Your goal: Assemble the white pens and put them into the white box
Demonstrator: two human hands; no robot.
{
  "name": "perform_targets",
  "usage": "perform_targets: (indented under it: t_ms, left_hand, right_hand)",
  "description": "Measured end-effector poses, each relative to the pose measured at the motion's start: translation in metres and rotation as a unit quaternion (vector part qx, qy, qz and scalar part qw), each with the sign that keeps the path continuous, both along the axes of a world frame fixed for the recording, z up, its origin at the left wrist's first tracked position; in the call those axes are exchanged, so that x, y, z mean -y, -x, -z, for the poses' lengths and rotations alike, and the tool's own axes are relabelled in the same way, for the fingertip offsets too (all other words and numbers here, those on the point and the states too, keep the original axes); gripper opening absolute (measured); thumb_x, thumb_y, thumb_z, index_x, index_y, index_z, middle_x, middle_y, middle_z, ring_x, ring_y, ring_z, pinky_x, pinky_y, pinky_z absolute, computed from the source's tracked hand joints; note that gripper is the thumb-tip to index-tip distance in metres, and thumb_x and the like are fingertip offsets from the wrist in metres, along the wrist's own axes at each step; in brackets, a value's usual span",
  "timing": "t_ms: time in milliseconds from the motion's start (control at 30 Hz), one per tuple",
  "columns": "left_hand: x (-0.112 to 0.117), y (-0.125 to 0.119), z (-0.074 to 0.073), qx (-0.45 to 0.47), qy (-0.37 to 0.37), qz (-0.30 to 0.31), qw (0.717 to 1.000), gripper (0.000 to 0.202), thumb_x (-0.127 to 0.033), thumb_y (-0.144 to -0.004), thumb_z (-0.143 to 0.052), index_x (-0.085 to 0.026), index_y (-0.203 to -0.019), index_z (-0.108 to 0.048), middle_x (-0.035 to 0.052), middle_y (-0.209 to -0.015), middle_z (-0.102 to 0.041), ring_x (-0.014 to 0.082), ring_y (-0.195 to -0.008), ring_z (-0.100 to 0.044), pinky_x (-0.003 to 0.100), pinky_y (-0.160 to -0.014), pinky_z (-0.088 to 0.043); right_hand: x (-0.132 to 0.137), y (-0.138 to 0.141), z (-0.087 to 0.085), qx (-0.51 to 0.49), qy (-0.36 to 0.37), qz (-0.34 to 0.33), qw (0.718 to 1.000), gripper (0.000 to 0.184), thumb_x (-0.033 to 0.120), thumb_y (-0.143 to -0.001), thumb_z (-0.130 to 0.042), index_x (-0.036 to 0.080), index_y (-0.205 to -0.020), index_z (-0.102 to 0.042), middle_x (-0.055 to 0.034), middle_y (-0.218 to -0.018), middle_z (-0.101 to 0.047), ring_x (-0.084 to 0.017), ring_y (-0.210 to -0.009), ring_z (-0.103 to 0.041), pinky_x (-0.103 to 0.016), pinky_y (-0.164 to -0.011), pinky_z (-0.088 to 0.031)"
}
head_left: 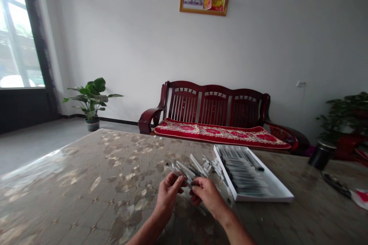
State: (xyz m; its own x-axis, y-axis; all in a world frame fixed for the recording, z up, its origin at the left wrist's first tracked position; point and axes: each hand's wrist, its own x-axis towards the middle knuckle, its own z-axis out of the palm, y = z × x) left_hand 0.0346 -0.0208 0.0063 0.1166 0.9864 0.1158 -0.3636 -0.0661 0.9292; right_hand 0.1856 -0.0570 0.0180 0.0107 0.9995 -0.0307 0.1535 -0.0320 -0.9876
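My left hand (170, 188) is closed in a pinch, thumb against fingers, on a slim pen (186, 180). My right hand (204, 192) pinches the other end of it, and the two hands almost meet above the table. Fingers cover much of the pen, so its details are hidden. Just beyond the hands lies a loose pile of whitish pen parts (198, 164), some long and some short. A shallow white box (278, 178) stands right of the pile, with rows of pens (247, 176) with clear and dark parts lying side by side in it.
The table (71, 199) has a patterned, shiny cover. A black canister (322, 155) and a dark cable (336, 185) are at the right. Behind the table stands a red wooden bench (215, 107) with a red cover. A potted plant (92, 99) is at the left.
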Motion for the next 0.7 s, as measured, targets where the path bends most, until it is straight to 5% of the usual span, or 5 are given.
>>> perform_targets:
  t_ms: [133, 233, 333, 500, 700]
  left_hand:
    - [-0.001, -0.004, 0.006, -0.011, -0.004, -0.018, 1.000, 0.037, -0.050, -0.061, -0.082, -0.017, -0.075, -0.071, 0.0040, -0.071, -0.072, 0.0145, -0.063, -0.061, 0.021, -0.055, -0.045]
    - [-0.003, -0.006, 0.011, -0.041, -0.028, -0.005, 0.999, 0.037, -0.049, -0.060, -0.082, -0.018, -0.078, -0.074, 0.0048, -0.072, -0.073, 0.0169, -0.065, -0.062, 0.023, -0.059, -0.047]
    - [-0.004, -0.002, 0.013, -0.129, -0.081, -0.014, 0.988, 0.030, -0.040, -0.063, -0.079, -0.021, -0.087, -0.075, 0.0075, -0.085, -0.075, 0.0249, -0.085, -0.067, 0.030, -0.072, -0.052]
    - [-0.001, 0.005, 0.010, -0.394, -0.173, -0.077, 0.900, 0.044, -0.020, -0.065, -0.067, -0.029, -0.108, -0.072, 0.0058, -0.129, -0.065, 0.0291, -0.124, -0.054, 0.043, -0.107, -0.038]
    - [0.008, 0.001, 0.012, -0.584, -0.128, 0.002, 0.801, 0.086, -0.029, -0.054, -0.075, -0.024, -0.138, -0.055, 0.0114, -0.157, -0.037, 0.0354, -0.148, -0.020, 0.047, -0.117, -0.023]
  right_hand:
    - [0.006, -0.001, -0.013, 0.128, -0.092, -0.017, 0.987, 0.019, 0.029, -0.082, -0.054, 0.021, -0.091, -0.069, 0.0001, -0.075, -0.072, -0.016, -0.067, -0.067, -0.023, -0.059, -0.050]
    - [0.005, -0.008, -0.024, 0.267, -0.194, 0.003, 0.944, 0.019, 0.023, -0.083, -0.056, 0.025, -0.090, -0.074, -0.0004, -0.083, -0.075, -0.016, -0.081, -0.069, -0.023, -0.070, -0.048]
    - [-0.005, -0.035, -0.036, 0.359, -0.202, 0.031, 0.911, 0.022, 0.020, -0.083, -0.056, 0.027, -0.090, -0.075, 0.0001, -0.084, -0.075, -0.016, -0.082, -0.069, -0.022, -0.072, -0.047]
    - [-0.023, -0.127, -0.060, 0.464, -0.164, 0.156, 0.857, 0.020, 0.020, -0.084, -0.055, 0.022, -0.093, -0.073, -0.0036, -0.089, -0.075, -0.018, -0.086, -0.067, -0.026, -0.076, -0.046]
    - [-0.014, -0.215, -0.061, 0.536, -0.094, 0.241, 0.804, 0.018, 0.009, -0.078, -0.059, 0.021, -0.080, -0.073, -0.0087, -0.086, -0.072, -0.023, -0.087, -0.064, -0.029, -0.072, -0.042]
